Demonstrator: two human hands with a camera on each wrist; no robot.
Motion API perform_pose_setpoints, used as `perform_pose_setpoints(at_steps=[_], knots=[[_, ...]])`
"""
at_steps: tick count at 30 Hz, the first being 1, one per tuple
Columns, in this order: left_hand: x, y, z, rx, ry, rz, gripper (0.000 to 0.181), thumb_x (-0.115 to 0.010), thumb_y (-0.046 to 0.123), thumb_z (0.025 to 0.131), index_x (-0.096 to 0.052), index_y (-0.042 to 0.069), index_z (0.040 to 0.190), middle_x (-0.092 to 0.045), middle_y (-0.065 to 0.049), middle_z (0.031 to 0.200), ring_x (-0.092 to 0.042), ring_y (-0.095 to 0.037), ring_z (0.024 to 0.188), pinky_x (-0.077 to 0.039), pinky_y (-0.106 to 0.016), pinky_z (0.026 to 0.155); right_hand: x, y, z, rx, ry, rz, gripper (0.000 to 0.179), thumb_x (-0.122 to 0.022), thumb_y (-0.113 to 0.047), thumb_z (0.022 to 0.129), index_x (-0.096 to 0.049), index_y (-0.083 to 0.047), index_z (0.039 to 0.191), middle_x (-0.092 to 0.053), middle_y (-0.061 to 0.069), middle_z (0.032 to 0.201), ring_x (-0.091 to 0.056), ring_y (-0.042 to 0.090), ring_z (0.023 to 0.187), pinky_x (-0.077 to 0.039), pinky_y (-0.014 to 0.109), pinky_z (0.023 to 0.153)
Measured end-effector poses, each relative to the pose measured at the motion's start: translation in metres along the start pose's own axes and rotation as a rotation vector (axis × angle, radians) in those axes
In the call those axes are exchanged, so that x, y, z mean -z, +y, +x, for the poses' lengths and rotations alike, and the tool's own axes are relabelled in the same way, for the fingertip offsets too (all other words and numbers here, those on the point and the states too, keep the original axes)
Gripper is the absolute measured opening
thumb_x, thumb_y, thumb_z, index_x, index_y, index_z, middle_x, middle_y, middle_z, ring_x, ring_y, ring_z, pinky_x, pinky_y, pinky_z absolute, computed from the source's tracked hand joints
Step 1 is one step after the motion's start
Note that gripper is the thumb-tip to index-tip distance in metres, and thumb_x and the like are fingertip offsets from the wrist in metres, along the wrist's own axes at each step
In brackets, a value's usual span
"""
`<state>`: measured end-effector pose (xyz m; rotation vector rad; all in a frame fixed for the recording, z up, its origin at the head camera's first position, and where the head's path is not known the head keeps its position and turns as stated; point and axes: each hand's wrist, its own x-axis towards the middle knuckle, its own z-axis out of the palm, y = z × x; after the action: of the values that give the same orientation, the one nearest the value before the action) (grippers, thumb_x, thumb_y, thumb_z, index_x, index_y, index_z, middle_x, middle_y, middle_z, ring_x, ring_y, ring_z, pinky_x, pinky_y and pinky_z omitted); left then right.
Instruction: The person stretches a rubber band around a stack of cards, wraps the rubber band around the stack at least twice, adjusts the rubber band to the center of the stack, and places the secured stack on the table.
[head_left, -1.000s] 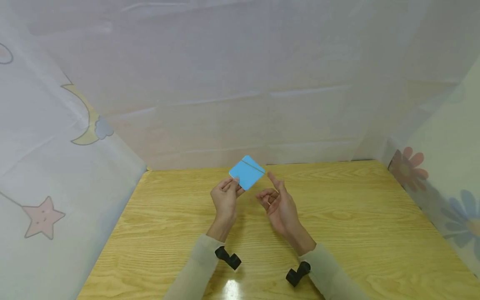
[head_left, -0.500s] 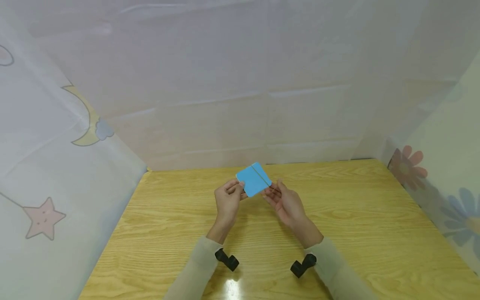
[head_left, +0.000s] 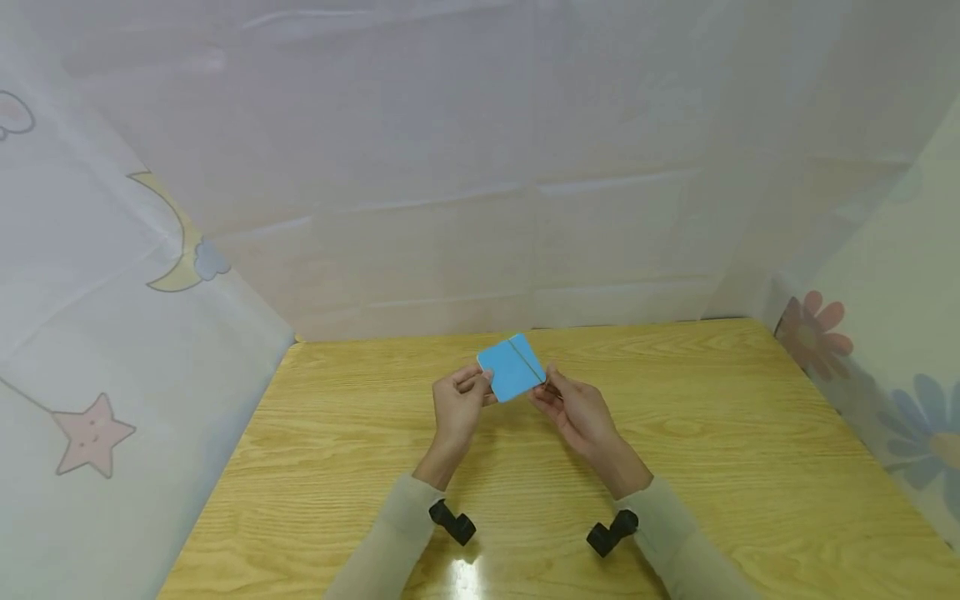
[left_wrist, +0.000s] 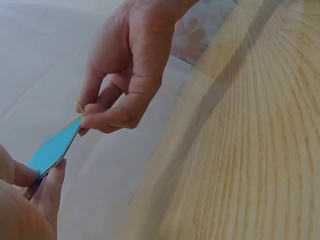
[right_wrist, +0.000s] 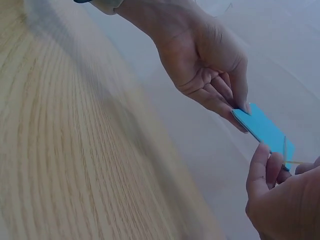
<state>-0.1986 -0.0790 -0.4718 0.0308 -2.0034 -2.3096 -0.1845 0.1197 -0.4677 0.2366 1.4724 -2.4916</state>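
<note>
Thin light-blue square piece with rounded corners (head_left: 510, 372), material unclear, is up off the table, right of centre and below the middle of the head frame. It's tilted, a corner toward the top of the frame.

Thin tan elastic-looking band (head_left: 527, 359) crosses its face near the upper-right side, slanting down to the right corner.

Left hand (head_left: 454, 408): closed to a pinch on the lower-left edge, thumb flat on the blue face, fingers underneath.

Right hand (head_left: 587, 412): at the right corner, thumb and forefinger nearly together, pinching the band. Right wrist view has a length of band drawn off the square toward that thumb, lower right of the frame. Other fingers curled in at the square's edge; how firmly they bear on it, can't tell.

Left wrist view: square at lower left, edge-on enough to show a dark rim.

Both arms in pale beige long sleeves (head_left: 666, 518), a small black wrist camera (head_left: 452, 523) at each cuff.

Below: yellow wood-grain table (head_left: 337, 442). Behind: creased whitish sheet (head_left: 420, 167). Left side of the frame: printed yellow moon (head_left: 191, 240) and pink star (head_left: 93, 435). Right side: printed red flower (head_left: 808, 335) and blue flower (head_left: 930, 404).
</note>
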Motion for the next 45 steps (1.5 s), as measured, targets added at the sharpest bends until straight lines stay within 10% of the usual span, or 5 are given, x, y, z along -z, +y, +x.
perform_pose_setpoints(at_steps=[11,19,30,36,45], knots=[[0.010,-0.003,-0.005,0.038,-0.140,0.107,0.040,-0.069,0.009,0.102,-0.064,-0.009,0.137,-0.071,-0.030,0.129,-0.074,-0.009,0.072,-0.068,-0.026,0.073,0.012,-0.008,0.000,-0.080,-0.043,0.014,0.023,-0.060,-0.018,0.109,-0.063,-0.013,0.086,-0.047,-0.006,0.071,-0.037,0.003,0.057,-0.029,0.012,0.044],[0.010,-0.004,-0.003,0.050,-0.080,0.096,0.035,-0.070,0.010,0.101,-0.068,-0.008,0.131,-0.077,-0.026,0.114,-0.078,-0.014,0.077,-0.069,-0.031,0.075,0.012,-0.008,-0.001,-0.090,-0.050,-0.127,0.025,-0.065,-0.025,0.107,-0.071,-0.011,0.087,-0.057,-0.006,0.074,-0.040,0.002,0.057,-0.031,0.011,0.043],[0.004,0.000,-0.002,-0.018,0.049,0.115,0.023,-0.069,0.004,0.099,-0.076,-0.007,0.118,-0.079,-0.026,0.103,-0.080,-0.022,0.077,-0.069,-0.031,0.069,0.006,-0.003,-0.007,0.094,0.117,-0.503,0.053,-0.066,-0.043,0.105,-0.077,0.008,0.113,-0.070,-0.004,0.071,-0.051,0.004,0.057,-0.040,0.016,0.050],[0.002,0.002,-0.001,-0.055,0.066,0.065,0.023,-0.069,0.004,0.100,-0.076,-0.005,0.120,-0.079,-0.026,0.103,-0.081,-0.024,0.081,-0.069,-0.029,0.070,0.006,-0.003,-0.003,-0.073,-0.028,-0.320,0.061,-0.051,-0.047,0.111,-0.071,0.009,0.123,-0.072,-0.004,0.074,-0.050,0.002,0.057,-0.038,0.014,0.048],[0.011,0.003,-0.002,0.004,-0.101,0.027,0.032,-0.065,0.008,0.104,-0.069,-0.008,0.130,-0.076,-0.029,0.117,-0.079,-0.014,0.084,-0.069,-0.033,0.078,0.015,-0.008,0.001,-0.201,-0.296,-0.113,0.044,-0.041,-0.036,0.116,-0.073,-0.007,0.108,-0.045,-0.010,0.065,-0.030,0.001,0.052,-0.027,0.013,0.043]])
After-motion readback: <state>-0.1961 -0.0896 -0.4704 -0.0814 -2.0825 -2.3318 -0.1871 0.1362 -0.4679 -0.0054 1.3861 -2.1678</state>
